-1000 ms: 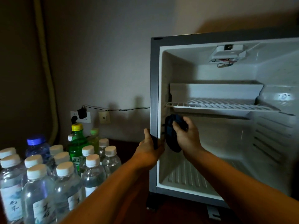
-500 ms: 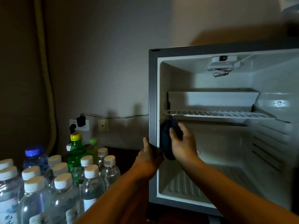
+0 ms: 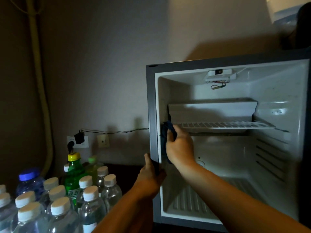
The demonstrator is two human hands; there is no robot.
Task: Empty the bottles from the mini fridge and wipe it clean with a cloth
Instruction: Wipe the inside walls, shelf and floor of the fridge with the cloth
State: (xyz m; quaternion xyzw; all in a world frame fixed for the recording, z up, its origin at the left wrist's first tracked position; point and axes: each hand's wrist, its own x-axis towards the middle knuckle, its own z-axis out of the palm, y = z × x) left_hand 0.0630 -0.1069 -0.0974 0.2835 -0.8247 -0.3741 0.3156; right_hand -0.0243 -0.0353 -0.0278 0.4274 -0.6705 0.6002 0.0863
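Note:
The mini fridge [image 3: 152, 101] stands open on the right, its white inside holding no bottles. My right hand [image 3: 180, 147] grips a dark blue cloth [image 3: 164, 137] and presses it against the left inner wall, just under the left end of the wire shelf [image 3: 225, 126]. My left hand [image 3: 151, 175] grips the fridge's grey left front edge lower down. Several clear water bottles [image 3: 91, 206] with white caps stand at the bottom left, along with a green bottle [image 3: 74, 175] with a yellow cap and a blue-capped bottle [image 3: 29, 180].
A wall socket [image 3: 78, 142] with a black plug and a thin cable running to the fridge sits on the wall behind the bottles. A thick pale pipe [image 3: 39, 81] runs down the left wall. A dark object [image 3: 301, 27] stands on top of the fridge at the upper right.
My right hand has slid the cloth up the left inner wall to the shelf's end. The view has tilted upward. My left hand keeps its hold on the fridge edge.

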